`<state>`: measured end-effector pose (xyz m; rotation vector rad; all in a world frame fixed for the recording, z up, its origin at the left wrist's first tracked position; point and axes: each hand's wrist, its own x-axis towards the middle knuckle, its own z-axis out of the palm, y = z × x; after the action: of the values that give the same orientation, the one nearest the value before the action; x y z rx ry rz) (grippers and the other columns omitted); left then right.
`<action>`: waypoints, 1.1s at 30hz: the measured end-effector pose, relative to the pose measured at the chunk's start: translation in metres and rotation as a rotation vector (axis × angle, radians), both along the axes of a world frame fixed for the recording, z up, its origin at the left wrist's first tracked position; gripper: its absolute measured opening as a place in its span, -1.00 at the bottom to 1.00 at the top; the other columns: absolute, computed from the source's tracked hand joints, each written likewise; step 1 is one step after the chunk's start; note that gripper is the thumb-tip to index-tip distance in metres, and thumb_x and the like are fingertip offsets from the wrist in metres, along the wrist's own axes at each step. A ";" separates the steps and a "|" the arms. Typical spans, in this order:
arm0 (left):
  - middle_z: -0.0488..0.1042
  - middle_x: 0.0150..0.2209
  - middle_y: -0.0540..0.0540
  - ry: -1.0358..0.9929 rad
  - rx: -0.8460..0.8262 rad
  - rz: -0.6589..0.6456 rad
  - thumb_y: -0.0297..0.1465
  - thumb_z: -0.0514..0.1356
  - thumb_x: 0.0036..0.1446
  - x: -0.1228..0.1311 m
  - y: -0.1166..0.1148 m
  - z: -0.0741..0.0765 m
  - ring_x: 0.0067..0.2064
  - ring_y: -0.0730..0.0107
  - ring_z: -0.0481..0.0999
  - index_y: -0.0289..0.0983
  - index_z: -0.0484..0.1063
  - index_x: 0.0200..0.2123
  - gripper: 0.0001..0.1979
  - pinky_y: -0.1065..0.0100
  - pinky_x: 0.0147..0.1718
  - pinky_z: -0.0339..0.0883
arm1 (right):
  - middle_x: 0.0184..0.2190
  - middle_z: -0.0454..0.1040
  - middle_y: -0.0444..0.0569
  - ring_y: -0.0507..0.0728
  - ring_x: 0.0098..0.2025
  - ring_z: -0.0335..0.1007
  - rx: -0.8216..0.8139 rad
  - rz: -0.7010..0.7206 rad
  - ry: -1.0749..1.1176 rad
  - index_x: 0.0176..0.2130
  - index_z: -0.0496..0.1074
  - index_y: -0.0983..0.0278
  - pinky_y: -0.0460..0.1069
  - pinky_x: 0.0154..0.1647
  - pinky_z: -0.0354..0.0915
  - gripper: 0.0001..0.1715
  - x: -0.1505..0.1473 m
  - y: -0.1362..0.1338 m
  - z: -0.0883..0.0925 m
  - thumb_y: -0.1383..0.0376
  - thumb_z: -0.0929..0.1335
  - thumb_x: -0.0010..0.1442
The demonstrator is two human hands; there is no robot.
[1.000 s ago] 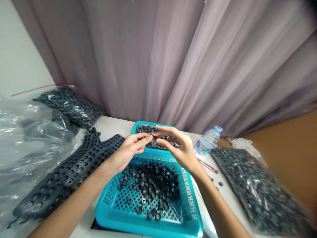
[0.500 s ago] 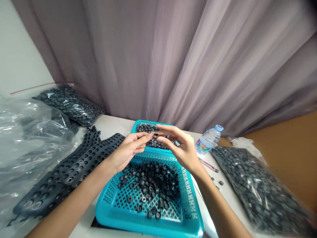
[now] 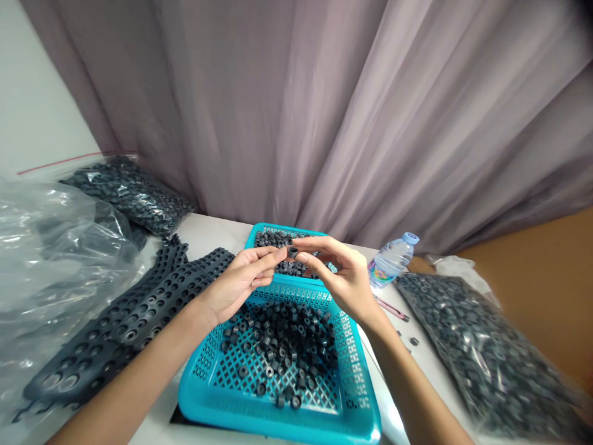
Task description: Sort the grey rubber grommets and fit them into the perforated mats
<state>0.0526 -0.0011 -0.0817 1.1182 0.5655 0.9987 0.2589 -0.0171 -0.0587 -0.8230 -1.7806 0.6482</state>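
Between the fingertips of both hands is a small black rubber cap (image 3: 292, 252), its hollow side facing up. My left hand (image 3: 241, 272) pinches it from the left with thumb and forefinger. From the right, my right hand (image 3: 340, 266) closes on it with thumb and fingertips. Below the hands stands a blue plastic basket (image 3: 278, 423) with many loose black rubber caps (image 3: 296, 340) in it. A second blue basket (image 3: 254, 238), also holding black caps, is behind, partly hidden by the hands.
Perforated black rubber sheets (image 3: 152, 309) and a clear plastic bag (image 3: 55, 259) lie at left. Behind them sits a filled bag (image 3: 134, 194). To the right are a water bottle (image 3: 391, 261), a pink tool (image 3: 391, 309), loose caps (image 3: 414, 340) and another filled bag (image 3: 482, 352).
The black cap has turned slightly between the fingertips, showing more of its side. My right hand's fingers have shifted a little; the left hand stays nearly still.
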 end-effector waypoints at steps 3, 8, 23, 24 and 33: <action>0.09 -0.42 0.08 -0.008 0.002 -0.004 -0.20 0.38 0.26 0.001 -0.001 0.001 -0.45 0.52 -0.18 -0.33 0.59 -0.22 -0.73 0.54 -0.57 -0.16 | -0.05 0.64 -0.03 0.15 -0.11 0.61 0.019 0.018 0.005 0.00 0.62 0.16 0.01 -0.18 0.57 -0.76 0.000 0.001 -0.001 0.18 0.46 0.36; 0.06 -0.43 0.09 -0.022 0.000 -0.007 -0.23 0.37 0.28 0.002 -0.001 0.002 -0.44 0.51 -0.19 -0.33 0.59 -0.23 -0.75 0.56 -0.57 -0.15 | -0.09 0.66 -0.05 0.13 -0.14 0.61 0.027 0.023 -0.002 -0.02 0.63 0.15 0.01 -0.18 0.56 -0.79 0.001 0.000 0.001 0.21 0.46 0.35; -0.02 -0.42 0.08 -0.010 0.005 -0.018 -0.22 0.32 0.33 0.003 -0.002 -0.001 -0.43 0.47 -0.21 -0.33 0.59 -0.21 -0.75 0.51 -0.56 -0.17 | -0.15 0.66 -0.09 0.09 -0.18 0.62 0.002 0.024 0.009 -0.08 0.63 0.15 -0.03 -0.18 0.52 -0.84 0.003 0.000 0.004 0.21 0.48 0.34; -0.02 -0.42 0.07 -0.013 0.003 -0.021 -0.23 0.32 0.33 0.003 -0.002 -0.001 -0.43 0.47 -0.21 -0.33 0.59 -0.21 -0.75 0.50 -0.56 -0.17 | -0.16 0.66 -0.08 0.09 -0.18 0.61 0.000 0.023 0.018 -0.08 0.63 0.16 -0.03 -0.19 0.52 -0.84 0.003 0.000 0.004 0.21 0.48 0.33; -0.10 -0.42 0.08 0.005 -0.013 -0.014 -0.19 0.31 0.33 0.002 0.000 -0.004 -0.42 0.45 -0.21 -0.33 0.57 -0.24 -0.71 0.50 -0.56 -0.17 | -0.17 0.63 -0.05 0.12 -0.13 0.57 -0.018 0.053 -0.009 -0.16 0.61 0.21 -0.01 -0.16 0.47 -0.86 0.008 0.000 0.009 0.20 0.49 0.32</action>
<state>0.0550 -0.0012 -0.0853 1.1123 0.5669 0.9789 0.2665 -0.0171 -0.0498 -0.7939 -1.8121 0.6969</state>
